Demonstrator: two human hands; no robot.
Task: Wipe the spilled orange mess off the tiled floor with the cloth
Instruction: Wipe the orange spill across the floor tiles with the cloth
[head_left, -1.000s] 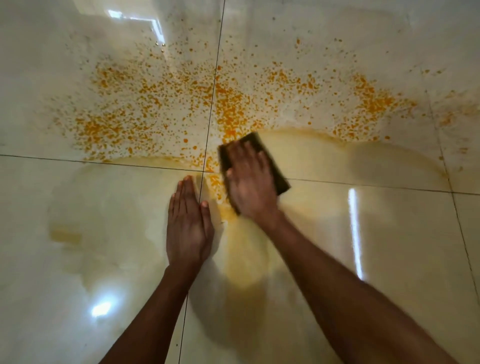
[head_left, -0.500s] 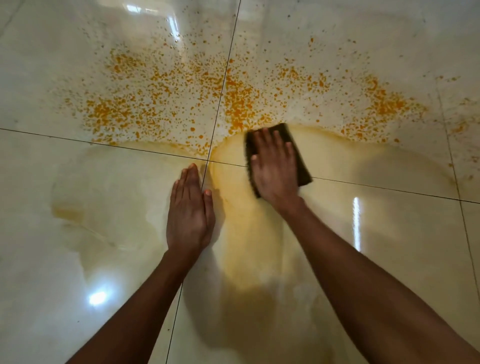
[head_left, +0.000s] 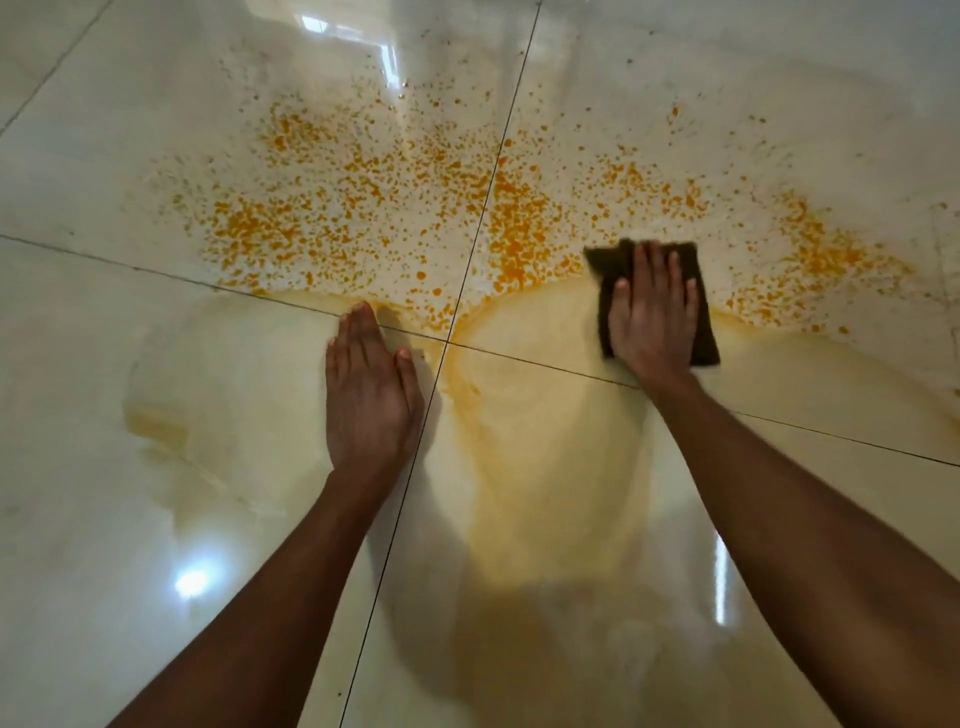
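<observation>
From the head view, the cloth (head_left: 608, 265) is pressed flat under the open right hand (head_left: 652, 317) at the mess's near edge. The left hand (head_left: 369, 400) is laid flat, holding nothing. Orange mess (head_left: 363, 208) is left beyond; the near floor (head_left: 156, 597) is only smeared.

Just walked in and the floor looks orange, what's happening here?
A person is cleaning a spill. The right hand presses a dark cloth flat at the edge of the orange specks. The left hand rests flat on the tiled floor. Nearer tiles show only a yellowish smear; the specks beyond remain.
</observation>
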